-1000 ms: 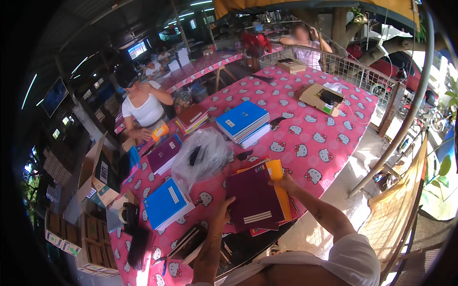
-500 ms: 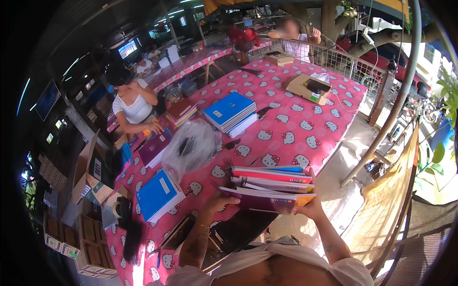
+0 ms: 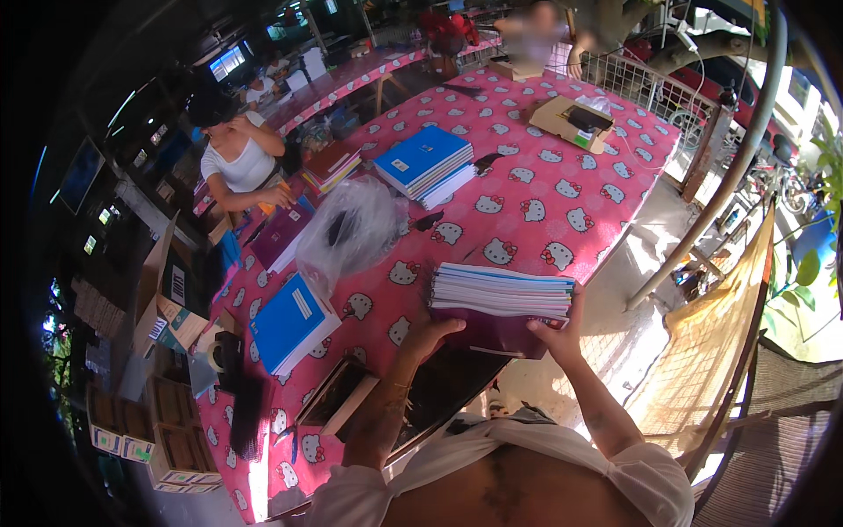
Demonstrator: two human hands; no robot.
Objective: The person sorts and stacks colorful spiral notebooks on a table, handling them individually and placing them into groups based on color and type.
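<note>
- Purple-covered stack of notebooks sits centre frame, over the pink table edge.
- We grip it both sides: left hand underneath, right hand clamping right end.
- Blue notebook pile lies left.

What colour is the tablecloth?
Pink, with a white cartoon-cat pattern: the tablecloth shows best in the head view.

It is an open-air stall or shop. Stacked blue notebooks cover a pink-clothed surface. Cardboard cartons stand alongside.
</note>
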